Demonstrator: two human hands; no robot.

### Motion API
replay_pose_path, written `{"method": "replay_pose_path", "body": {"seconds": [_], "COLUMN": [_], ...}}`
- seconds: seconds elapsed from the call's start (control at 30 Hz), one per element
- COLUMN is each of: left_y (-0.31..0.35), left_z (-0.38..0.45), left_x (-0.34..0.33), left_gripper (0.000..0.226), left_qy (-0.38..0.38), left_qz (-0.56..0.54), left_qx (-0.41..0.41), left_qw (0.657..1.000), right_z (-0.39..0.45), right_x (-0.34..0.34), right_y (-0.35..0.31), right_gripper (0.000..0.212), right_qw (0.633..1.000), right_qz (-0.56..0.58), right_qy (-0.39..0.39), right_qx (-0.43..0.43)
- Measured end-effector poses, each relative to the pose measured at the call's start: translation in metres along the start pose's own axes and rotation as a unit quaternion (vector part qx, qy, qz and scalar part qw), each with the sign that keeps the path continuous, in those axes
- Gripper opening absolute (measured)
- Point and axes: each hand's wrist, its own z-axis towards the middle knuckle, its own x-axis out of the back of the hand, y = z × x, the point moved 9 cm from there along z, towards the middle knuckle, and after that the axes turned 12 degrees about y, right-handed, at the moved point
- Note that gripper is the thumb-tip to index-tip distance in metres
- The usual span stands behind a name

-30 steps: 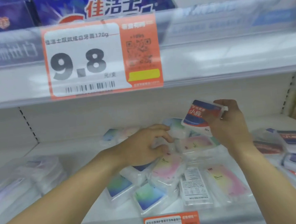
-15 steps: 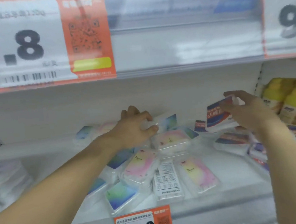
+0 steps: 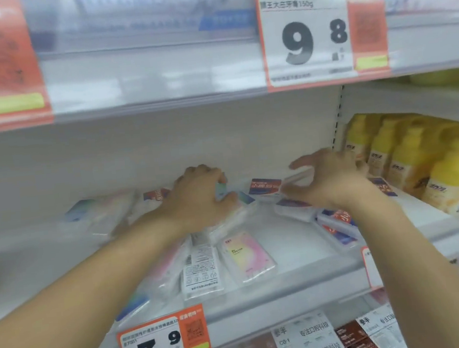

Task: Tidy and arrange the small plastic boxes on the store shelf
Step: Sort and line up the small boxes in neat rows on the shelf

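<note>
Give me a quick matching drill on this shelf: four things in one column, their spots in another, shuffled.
Things:
1. pink box
2. yellow bottles
3. 3.9 price tag
4. barcode box

Places:
A. far right of the shelf
B. on the front rail, lower left
C. label up, beside the barcode box
D. back side up, near the front edge

Pairs: 1-C, 2-A, 3-B, 4-D

left hand (image 3: 199,196) curled over a small box (image 3: 232,201), right hand (image 3: 333,180) pinching a clear box (image 3: 298,179), pastel boxes (image 3: 247,257) scattered on white shelf (image 3: 291,283)
</note>
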Motion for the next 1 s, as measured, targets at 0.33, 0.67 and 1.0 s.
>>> {"method": "replay_pose_path", "body": {"seconds": [0.33, 0.67, 1.0], "left_y": [0.066, 0.113, 0.057], "left_z": [0.046, 0.062, 0.056], "left_x": [-0.112, -0.135, -0.061], "left_gripper": [0.068, 0.024, 0.033], "left_qy": [-0.242, -0.191, -0.07], "left_qz": [0.04, -0.143, -0.008], "left_qx": [0.021, 0.037, -0.008], "left_qw": [0.969, 0.97, 0.997], "right_z": [-0.004, 0.006, 0.003], "right_x": [-0.025, -0.012, 0.029], "right_y": [0.044, 0.105, 0.052], "right_gripper": [0.089, 0.106, 0.051], "right_qw": [0.997, 1.0, 0.974], "right_qz": [-0.034, 0.03, 0.156], "right_qy": [-0.039, -0.003, 0.152], "right_qx": [0.065, 0.007, 0.062]}}
